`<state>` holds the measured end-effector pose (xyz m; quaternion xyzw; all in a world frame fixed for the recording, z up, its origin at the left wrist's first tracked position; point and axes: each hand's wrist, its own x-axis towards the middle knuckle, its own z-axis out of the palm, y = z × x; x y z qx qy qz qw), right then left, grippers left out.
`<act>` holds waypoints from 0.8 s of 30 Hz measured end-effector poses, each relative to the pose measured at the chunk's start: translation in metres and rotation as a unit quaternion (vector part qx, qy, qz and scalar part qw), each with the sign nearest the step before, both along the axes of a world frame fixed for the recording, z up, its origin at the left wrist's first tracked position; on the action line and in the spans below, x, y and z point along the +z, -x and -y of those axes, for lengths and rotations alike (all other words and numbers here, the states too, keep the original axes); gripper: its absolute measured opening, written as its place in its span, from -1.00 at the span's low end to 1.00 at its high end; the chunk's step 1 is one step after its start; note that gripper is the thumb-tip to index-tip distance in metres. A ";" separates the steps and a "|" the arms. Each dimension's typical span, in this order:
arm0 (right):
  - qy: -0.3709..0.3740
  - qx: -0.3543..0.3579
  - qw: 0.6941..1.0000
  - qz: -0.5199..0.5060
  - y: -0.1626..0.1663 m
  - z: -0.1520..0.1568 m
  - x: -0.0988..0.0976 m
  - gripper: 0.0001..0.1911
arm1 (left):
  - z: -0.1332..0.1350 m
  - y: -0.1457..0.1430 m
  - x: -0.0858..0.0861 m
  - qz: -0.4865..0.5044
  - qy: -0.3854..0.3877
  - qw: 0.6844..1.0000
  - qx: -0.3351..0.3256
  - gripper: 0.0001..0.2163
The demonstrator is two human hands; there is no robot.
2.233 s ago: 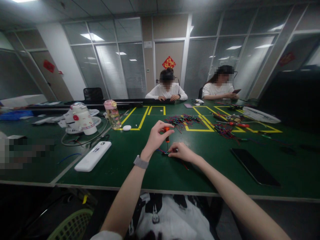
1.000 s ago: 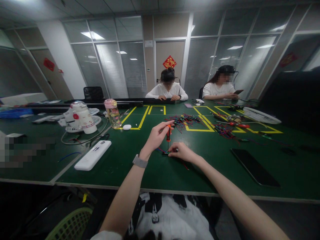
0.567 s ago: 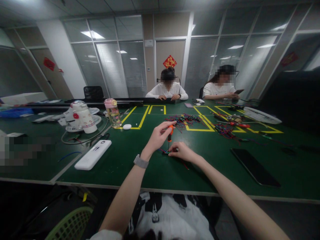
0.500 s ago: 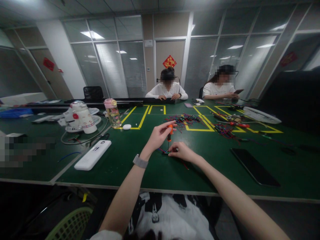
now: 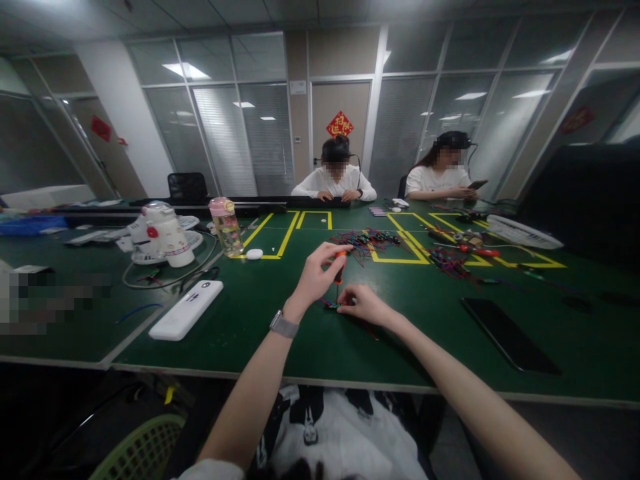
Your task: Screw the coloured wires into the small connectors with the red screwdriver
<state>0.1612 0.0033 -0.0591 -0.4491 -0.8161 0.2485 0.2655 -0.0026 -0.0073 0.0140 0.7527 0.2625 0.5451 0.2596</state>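
Observation:
My left hand (image 5: 320, 270) is closed around the orange and black handle of a screwdriver (image 5: 341, 268), held upright with its shaft pointing down. At the shaft's lower end lies a small green terminal block (image 5: 331, 306) with thin red and blue wires, flat on the green table (image 5: 300, 353). My right hand (image 5: 364, 305) pinches the block's right side between thumb and fingers, which partly hide it. Whether the screwdriver tip sits in a screw is too small to tell. Beyond my hands is a pile of similar wired pieces (image 5: 370, 241).
A white power bank (image 5: 186, 311) lies to the left, a black phone (image 5: 510, 335) to the right. Further off are a second wire pile (image 5: 447, 261), a drink bottle (image 5: 226, 227), a white robot-shaped object (image 5: 163, 233) and yellow tape outlines (image 5: 400, 261). Two people sit across the table.
My left hand has sunk slightly along with the screwdriver, and its wrist has shifted a little to the right. My right hand holds the terminal block in nearly the same place.

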 end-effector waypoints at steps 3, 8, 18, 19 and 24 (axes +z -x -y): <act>0.009 0.002 1.000 -0.006 -0.001 -0.001 -0.002 -0.88 | 0.001 0.000 0.002 0.028 0.034 0.997 -0.060 -0.73; 0.013 0.004 1.000 -0.009 -0.002 -0.002 -0.002 -0.89 | -0.001 -0.001 0.000 0.039 0.042 0.997 -0.049 -0.76; -0.009 0.008 1.000 0.009 -0.002 0.001 0.000 -0.91 | -0.001 -0.004 -0.003 0.009 0.010 1.000 -0.018 -0.73; -0.008 0.010 1.000 0.008 -0.002 0.001 0.000 -0.91 | -0.002 -0.004 -0.003 0.019 0.020 0.999 -0.036 -0.71; -0.004 0.016 1.000 -0.001 -0.001 0.002 0.001 -0.91 | -0.005 -0.004 -0.004 0.017 0.010 1.000 -0.005 -0.73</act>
